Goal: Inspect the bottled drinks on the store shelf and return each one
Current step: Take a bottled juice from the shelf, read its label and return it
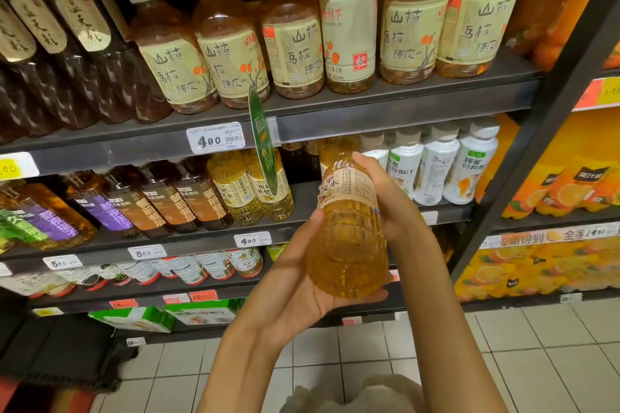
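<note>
Before the middle shelf (335, 211), a person holds an amber bottle (347, 231) tilted, its base toward them and its neck reaching into the dark gap between the yellow bottles (255, 186) and the white bottles (443, 166). Left hand (295, 282) cups the base; right hand (389, 198) wraps the label. Tiled floor (369, 352) lies open below.

upper price tag (216, 138): "4.90", on the shelf edge under the pale-label bottles
tall bottle (349, 27): "300mL" at the label bottom, and a red square with one white character
middle price tag (252, 240): "4.90"
lower price tags (147, 252): "5.80", twice on the shelf edge
held bottle (347, 228): Chinese label text, too blurred to read
</note>
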